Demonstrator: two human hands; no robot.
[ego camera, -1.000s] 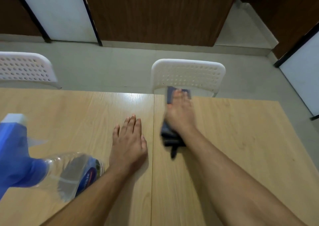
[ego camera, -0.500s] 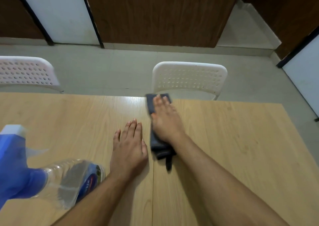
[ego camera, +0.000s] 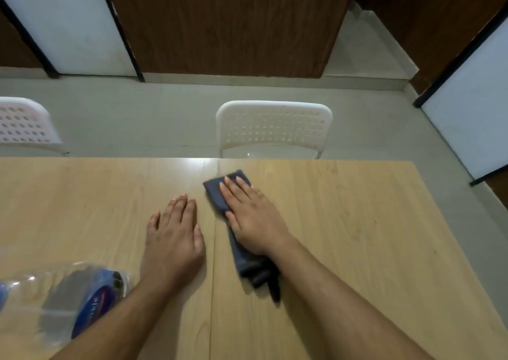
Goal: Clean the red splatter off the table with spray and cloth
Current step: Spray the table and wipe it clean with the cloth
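A dark grey folded cloth [ego camera: 217,194] lies on the light wooden table [ego camera: 357,222], just right of the seam between the two tabletop panels. My right hand [ego camera: 253,216] presses flat on the cloth with straight fingers. My left hand [ego camera: 173,238] rests flat on the table to the left of the seam, holding nothing. A clear spray bottle with a blue label [ego camera: 68,302] sits at the lower left, beside my left forearm; its blue head is mostly cut off by the frame edge. No red splatter shows on the wood.
Two white perforated chairs stand behind the table's far edge, one at centre [ego camera: 275,128] and one at the left [ego camera: 24,126]. Beyond them are grey floor, brown wooden panels and white wall sections. The table's right edge runs diagonally at the right.
My right hand has slid the cloth back toward me and left, from the table's far edge to the middle near the seam. The left hand has stayed flat in place.
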